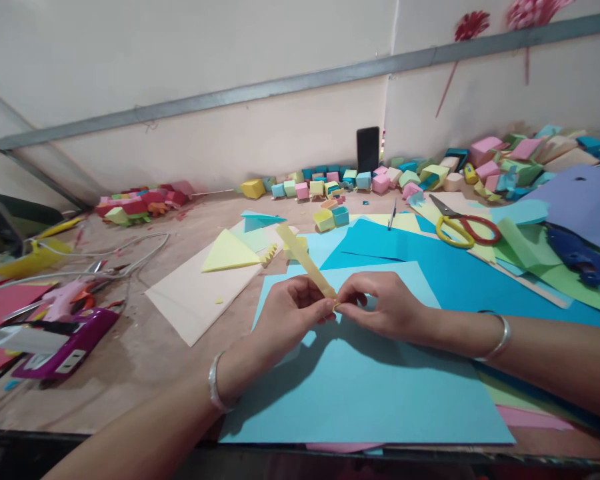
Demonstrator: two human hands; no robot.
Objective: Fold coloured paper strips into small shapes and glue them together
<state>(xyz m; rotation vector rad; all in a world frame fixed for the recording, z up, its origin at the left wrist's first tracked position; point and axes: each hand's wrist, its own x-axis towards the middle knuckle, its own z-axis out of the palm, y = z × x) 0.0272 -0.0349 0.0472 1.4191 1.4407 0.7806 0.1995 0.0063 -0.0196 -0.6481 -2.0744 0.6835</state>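
Observation:
A yellow paper strip (307, 261) slants up and to the left from between my fingertips. My left hand (296, 310) pinches its lower end, and my right hand (383, 300) pinches the same end from the other side; the fingers partly hide it. Both hands are above a light blue paper sheet (370, 393) at the table's front. Just behind the strip sits a small yellow paper box (296, 248). To the left, a folded yellow paper triangle (230, 252) lies on a cream sheet (190, 300), beside a small zigzag yellow piece (270, 255).
Red-and-yellow-handled scissors (463, 227) and a blue glue gun (583, 257) lie at the right. Many small paper boxes (330, 180) line the wall, near an upright phone (368, 149). A purple power strip (70, 347) with cables sits at the left.

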